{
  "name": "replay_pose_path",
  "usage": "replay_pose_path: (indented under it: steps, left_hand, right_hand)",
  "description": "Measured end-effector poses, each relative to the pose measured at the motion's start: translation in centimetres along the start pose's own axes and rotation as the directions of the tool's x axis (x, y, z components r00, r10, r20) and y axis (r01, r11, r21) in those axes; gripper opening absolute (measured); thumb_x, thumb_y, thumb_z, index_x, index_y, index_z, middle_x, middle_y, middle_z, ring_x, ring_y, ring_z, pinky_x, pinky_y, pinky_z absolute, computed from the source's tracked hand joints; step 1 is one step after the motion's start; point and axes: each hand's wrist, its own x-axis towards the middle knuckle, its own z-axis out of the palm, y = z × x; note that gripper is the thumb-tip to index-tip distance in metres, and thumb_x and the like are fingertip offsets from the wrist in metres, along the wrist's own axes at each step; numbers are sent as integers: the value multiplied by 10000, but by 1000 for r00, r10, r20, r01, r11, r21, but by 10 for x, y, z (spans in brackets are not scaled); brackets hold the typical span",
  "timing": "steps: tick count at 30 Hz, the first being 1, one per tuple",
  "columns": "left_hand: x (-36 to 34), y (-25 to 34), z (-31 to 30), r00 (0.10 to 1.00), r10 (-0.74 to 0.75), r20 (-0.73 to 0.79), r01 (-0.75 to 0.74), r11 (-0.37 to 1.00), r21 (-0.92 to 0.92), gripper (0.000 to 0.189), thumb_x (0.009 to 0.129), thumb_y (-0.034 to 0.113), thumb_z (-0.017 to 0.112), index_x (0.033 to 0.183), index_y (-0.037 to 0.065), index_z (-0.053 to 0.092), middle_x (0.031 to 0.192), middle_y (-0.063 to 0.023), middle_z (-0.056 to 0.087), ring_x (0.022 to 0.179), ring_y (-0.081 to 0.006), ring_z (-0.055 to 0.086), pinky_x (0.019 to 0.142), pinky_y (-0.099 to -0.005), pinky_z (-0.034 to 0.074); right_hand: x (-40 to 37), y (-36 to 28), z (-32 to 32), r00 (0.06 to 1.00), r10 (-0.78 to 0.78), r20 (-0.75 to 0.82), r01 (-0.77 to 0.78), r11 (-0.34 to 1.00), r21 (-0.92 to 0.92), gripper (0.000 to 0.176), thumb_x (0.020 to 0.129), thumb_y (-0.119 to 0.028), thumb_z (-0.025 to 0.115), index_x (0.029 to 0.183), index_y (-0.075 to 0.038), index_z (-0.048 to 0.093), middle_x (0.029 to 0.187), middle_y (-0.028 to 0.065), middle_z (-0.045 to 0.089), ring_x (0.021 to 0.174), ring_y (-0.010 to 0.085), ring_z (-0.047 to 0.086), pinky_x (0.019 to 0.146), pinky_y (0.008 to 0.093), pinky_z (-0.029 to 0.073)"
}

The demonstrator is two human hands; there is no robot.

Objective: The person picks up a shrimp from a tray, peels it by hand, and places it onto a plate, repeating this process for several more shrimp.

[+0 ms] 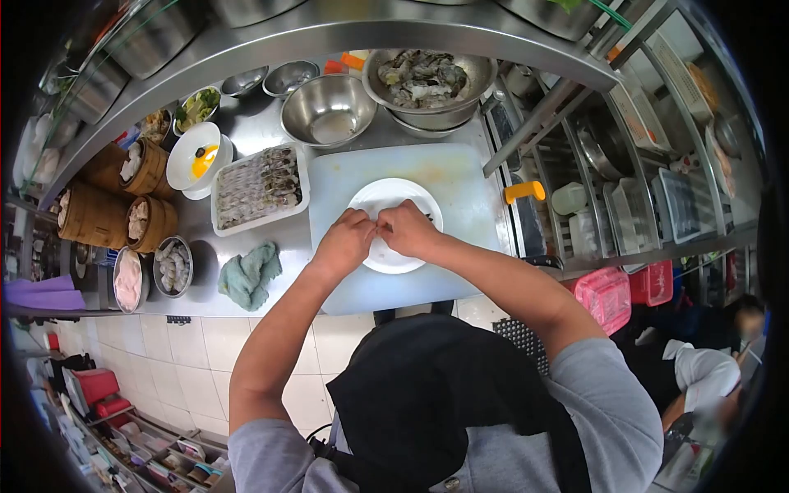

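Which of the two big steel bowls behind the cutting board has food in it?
The right-hand bowl: it is heaped with grey raw seafood. The left-hand bowl beside it looks empty, showing only its bare shiny bottom.

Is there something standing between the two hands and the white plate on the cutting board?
Nothing visible does. The left hand and the right hand meet directly over the white plate, which lies on the cutting board. What they pinch is hidden. The tray of seafood lies apart, to the left.
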Motion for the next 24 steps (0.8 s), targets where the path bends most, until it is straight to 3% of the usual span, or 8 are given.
replay_pose_path:
  steps: [9, 14, 24]
  left_hand:
    - [-3, 4, -14, 997, -55, -49, 55, 998, -1, 135, 869, 63, 706, 997, 25, 731, 1025, -131, 691, 986, -353, 630, 925, -429, 531]
    - [1, -9, -12, 1000, -5, -3, 5, 998, -68, 106, 855, 64, 715, 950, 25, 739, 998, -107, 705, 971, -335, 633, 934, -430, 525]
    - [8, -10, -12, 997, 11, 81, -12, 1000, 12, 51, 867, 52, 685, 889, 27, 723, 926, -114, 679, 954, -321, 640, 880, -418, 542]
  right_hand:
    - [-11, -8, -4, 996, -72, -46, 68, 994, -84, 171, 913, -161, 651, 1038, -62, 714, 978, 159, 745, 971, 437, 618, 940, 492, 497]
    - [0, -4, -2, 994, -106, 23, 108, 983, -148, 135, 905, -166, 651, 928, -52, 722, 913, 170, 740, 942, 413, 632, 934, 486, 497]
    - [4, -14, -7, 998, -56, 22, 57, 998, -20, 107, 872, -103, 641, 837, -26, 706, 841, 203, 715, 883, 434, 659, 811, 520, 532]
